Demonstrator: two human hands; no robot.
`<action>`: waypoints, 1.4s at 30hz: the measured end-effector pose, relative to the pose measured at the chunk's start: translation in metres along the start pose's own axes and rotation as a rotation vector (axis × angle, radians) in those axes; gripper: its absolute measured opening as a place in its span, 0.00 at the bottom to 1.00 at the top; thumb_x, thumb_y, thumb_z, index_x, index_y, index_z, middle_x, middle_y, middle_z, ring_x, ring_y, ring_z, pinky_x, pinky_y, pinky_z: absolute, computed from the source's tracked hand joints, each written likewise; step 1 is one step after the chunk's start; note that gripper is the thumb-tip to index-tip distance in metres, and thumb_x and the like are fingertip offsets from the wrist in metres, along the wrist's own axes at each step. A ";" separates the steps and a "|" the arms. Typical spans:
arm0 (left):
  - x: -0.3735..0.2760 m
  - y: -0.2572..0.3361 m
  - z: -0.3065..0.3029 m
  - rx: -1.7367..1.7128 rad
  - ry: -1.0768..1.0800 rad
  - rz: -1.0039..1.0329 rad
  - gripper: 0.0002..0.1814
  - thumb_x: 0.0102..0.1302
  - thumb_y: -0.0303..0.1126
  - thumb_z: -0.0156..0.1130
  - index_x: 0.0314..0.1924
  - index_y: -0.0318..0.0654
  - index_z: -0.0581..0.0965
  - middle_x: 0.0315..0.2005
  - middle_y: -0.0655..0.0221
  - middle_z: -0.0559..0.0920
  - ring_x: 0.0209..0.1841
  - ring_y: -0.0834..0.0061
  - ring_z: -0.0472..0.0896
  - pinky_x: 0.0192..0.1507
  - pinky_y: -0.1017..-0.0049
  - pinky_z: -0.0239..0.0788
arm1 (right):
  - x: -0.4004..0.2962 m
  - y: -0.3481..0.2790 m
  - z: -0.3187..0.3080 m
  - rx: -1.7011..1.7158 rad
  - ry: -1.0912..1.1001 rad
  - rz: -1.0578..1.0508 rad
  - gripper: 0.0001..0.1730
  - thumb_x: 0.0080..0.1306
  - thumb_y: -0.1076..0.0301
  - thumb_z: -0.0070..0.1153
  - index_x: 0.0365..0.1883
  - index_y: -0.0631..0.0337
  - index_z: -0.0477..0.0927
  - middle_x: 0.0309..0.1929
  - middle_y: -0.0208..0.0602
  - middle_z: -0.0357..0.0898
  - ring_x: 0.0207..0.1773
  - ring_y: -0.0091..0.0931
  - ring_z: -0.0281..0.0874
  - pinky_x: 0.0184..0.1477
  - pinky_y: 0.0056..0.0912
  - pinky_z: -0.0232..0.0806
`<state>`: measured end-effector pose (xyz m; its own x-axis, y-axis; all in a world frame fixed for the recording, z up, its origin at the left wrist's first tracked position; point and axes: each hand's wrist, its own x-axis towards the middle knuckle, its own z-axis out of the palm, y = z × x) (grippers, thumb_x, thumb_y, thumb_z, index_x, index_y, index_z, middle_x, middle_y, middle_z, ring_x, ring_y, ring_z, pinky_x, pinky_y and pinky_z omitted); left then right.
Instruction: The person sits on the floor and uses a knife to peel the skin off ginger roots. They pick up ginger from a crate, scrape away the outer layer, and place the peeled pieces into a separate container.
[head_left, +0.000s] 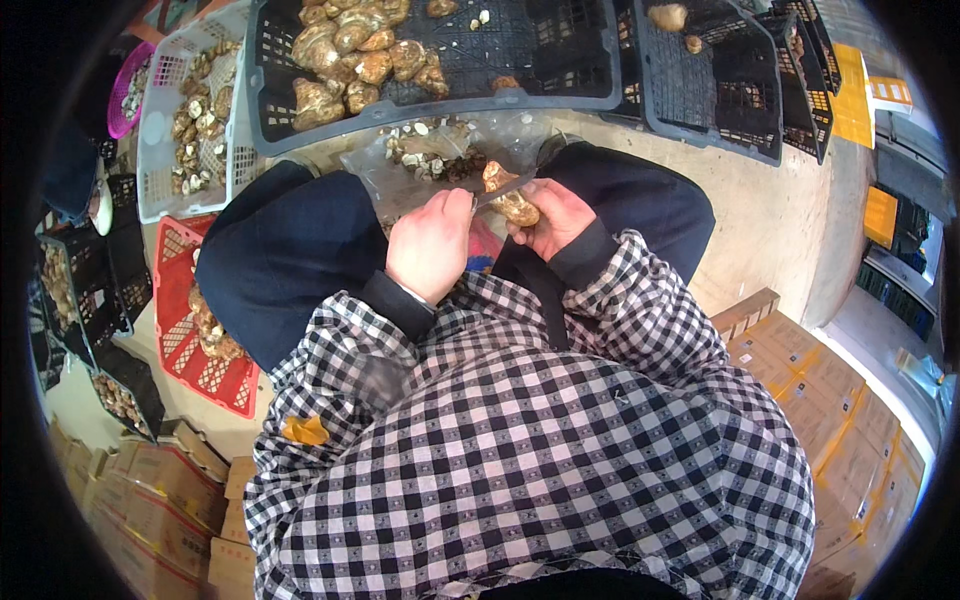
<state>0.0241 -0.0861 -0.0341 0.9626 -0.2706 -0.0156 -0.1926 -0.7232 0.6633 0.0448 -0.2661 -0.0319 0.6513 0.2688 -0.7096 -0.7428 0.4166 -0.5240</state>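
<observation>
My left hand (431, 244) is closed around a knife, its handle mostly hidden in the fist. The dark blade (504, 189) reaches across to the right and lies against a brown, knobbly mushroom (517, 208). That mushroom is gripped by the fingers of my right hand (556, 216), with the thumb close to the blade's tip. One end of the mushroom, above the blade, shows paler orange-brown. Below both hands, between my knees, a clear plastic sheet or bag (367, 169) bears white and brown trimmings (427, 154).
Ahead stands a large black crate (420, 112) with mushrooms (360, 49) piled at its left. Another black crate (712, 135) is to its right. A white basket (157, 150) and red basket (169, 315) hold pieces at left. Cardboard boxes (810, 375) are stacked behind. Someone's leg (71, 176) shows far left.
</observation>
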 end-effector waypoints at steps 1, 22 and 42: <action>0.000 -0.003 0.001 0.023 -0.018 -0.023 0.03 0.58 0.28 0.49 0.31 0.37 0.67 0.25 0.58 0.74 0.26 0.54 0.76 0.26 0.62 0.67 | -0.003 -0.003 0.001 0.018 -0.021 0.009 0.20 0.64 0.64 0.50 0.49 0.68 0.64 0.36 0.43 0.74 0.28 0.29 0.73 0.26 0.27 0.64; 0.006 0.002 0.003 -0.438 -0.060 -0.293 0.10 0.65 0.32 0.47 0.29 0.31 0.69 0.21 0.50 0.73 0.28 0.48 0.73 0.30 0.59 0.62 | 0.025 -0.239 -0.086 -2.003 1.125 -0.472 0.21 0.55 0.64 0.55 0.48 0.56 0.73 0.42 0.44 0.75 0.46 0.38 0.74 0.48 0.40 0.68; 0.006 0.028 -0.039 -0.661 0.041 -0.350 0.07 0.65 0.29 0.47 0.34 0.33 0.70 0.24 0.50 0.74 0.30 0.48 0.72 0.30 0.61 0.63 | 0.181 -0.134 -0.043 -0.830 -0.052 0.022 0.18 0.63 0.59 0.53 0.47 0.59 0.71 0.45 0.34 0.72 0.48 0.32 0.73 0.49 0.42 0.70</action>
<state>0.0315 -0.0832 0.0136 0.9554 -0.0614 -0.2888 0.2684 -0.2266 0.9363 0.2554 -0.3103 -0.1105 0.6264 0.3180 -0.7117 -0.6150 -0.3594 -0.7019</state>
